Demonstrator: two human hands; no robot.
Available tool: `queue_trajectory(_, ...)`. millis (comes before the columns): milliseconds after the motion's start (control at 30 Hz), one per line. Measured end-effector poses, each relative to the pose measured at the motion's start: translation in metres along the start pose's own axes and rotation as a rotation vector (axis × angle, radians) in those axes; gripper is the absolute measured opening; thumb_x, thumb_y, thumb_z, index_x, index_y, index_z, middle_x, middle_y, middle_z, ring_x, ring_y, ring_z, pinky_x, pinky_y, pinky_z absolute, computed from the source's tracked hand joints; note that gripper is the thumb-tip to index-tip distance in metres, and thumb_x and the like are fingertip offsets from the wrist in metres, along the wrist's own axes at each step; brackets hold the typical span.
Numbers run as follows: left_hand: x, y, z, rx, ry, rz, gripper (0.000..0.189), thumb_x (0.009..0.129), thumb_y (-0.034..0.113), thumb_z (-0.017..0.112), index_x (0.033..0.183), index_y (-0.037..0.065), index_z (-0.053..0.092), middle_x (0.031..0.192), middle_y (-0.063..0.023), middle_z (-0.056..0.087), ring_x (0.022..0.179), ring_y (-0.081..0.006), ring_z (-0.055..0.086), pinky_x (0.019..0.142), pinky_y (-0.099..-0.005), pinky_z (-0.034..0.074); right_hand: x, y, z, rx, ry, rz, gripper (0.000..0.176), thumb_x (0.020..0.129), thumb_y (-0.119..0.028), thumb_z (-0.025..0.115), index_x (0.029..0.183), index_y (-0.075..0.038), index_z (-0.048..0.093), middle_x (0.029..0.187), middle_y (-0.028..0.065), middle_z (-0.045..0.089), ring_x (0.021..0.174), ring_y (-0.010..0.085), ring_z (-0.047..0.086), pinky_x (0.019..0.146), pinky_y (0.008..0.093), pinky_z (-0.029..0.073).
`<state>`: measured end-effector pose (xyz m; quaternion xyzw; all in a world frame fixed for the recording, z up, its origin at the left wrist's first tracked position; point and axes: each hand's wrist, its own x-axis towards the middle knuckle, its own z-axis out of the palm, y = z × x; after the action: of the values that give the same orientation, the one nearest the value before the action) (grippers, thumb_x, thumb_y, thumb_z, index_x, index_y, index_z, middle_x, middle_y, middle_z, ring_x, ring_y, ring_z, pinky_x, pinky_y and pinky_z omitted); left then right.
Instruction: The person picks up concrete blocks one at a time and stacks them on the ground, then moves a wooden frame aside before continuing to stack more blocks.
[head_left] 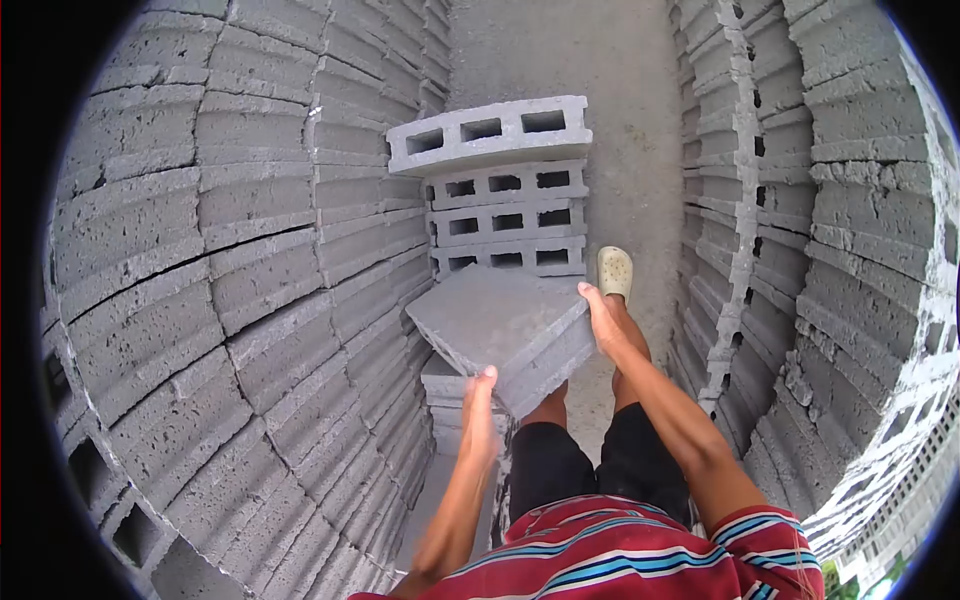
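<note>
- The left hand (478,400) and right hand (600,315) grip a tilted concrete block (500,330) at opposite ends — fingers wrapped over its edges.
- Ahead stands a short stack of hollow blocks (505,190), its top block skewed.
- Tall block walls (250,250) rise on both sides — a narrow concrete floor (620,120) runs between them.
- One foot in a pale clog (614,270) shows beyond the right hand.

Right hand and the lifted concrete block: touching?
Touching. The head view shows the right hand pressed against the far right edge of the concrete block, with no gap; the left hand clasps its near corner.
</note>
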<state>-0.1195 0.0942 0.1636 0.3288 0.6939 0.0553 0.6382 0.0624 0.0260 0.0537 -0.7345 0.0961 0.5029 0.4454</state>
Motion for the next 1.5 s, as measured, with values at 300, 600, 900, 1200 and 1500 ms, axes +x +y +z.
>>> queue_trajectory(300, 0.008, 0.025, 0.060, -0.049, -0.035, 0.087, 0.040, 0.066, 0.018, 0.067, 0.094, -0.003, 0.047, 0.096, -0.0106, 0.053, 0.095, -0.0187, 0.047, 0.087, -0.0319, 0.034, 0.093, 0.019, 0.000, -0.017, -0.155, 0.067, 0.069, 0.071, -0.057, 0.049, 0.093, 0.008, 0.058, 0.092, 0.0177, 0.058, 0.090, 0.0250, 0.053, 0.078, 0.0346, 0.039)
queue_trajectory(600, 0.100, -0.043, 0.092, 0.113, 0.280, 0.478, 0.048, 0.068, 0.024, 0.073, 0.099, -0.004, 0.049, 0.092, -0.0129, 0.056, 0.080, -0.0206, 0.051, 0.073, -0.0340, 0.042, 0.132, -0.071, 0.010, -0.708, -0.174, -0.306, 0.075, 0.075, -0.065, 0.036, 0.108, -0.001, 0.057, 0.119, 0.0207, 0.048, 0.116, 0.0360, 0.037, 0.096, 0.0453, 0.025)
queue_trajectory(900, 0.141, 0.032, 0.185, 0.391, 0.494, 0.532, 0.054, 0.058, 0.038, 0.072, 0.083, -0.007, 0.055, 0.085, -0.0263, 0.058, 0.081, -0.0379, 0.056, 0.076, -0.0429, 0.043, 0.059, -0.093, 0.001, -0.344, -0.166, -0.163, 0.106, 0.063, -0.071, 0.050, 0.132, 0.004, 0.023, 0.129, 0.0274, 0.034, 0.121, 0.0334, 0.034, 0.100, 0.0345, 0.025)
queue_trajectory(1200, 0.172, -0.009, 0.258, 0.575, 0.462, 0.622, 0.034, 0.061, 0.028, 0.067, 0.072, -0.001, 0.054, 0.078, -0.0198, 0.058, 0.080, -0.0365, 0.054, 0.079, -0.0433, 0.036, 0.152, -0.052, -0.049, -0.145, -0.223, -0.133, 0.098, 0.062, -0.051, 0.068, 0.128, 0.010, 0.028, 0.127, 0.0258, 0.037, 0.118, 0.0281, 0.038, 0.098, 0.0309, 0.030)
queue_trajectory(1500, 0.190, -0.042, 0.297, 0.619, 0.449, 0.566, 0.032, 0.064, 0.019, 0.065, 0.085, 0.001, 0.048, 0.087, -0.0156, 0.053, 0.088, -0.0311, 0.048, 0.088, -0.0405, 0.029, 0.193, -0.017, -0.074, 0.139, -0.403, -0.035, 0.069, 0.067, -0.023, 0.070, 0.125, -0.001, 0.040, 0.112, 0.0095, 0.052, 0.103, 0.0188, 0.047, 0.089, 0.0272, 0.035)
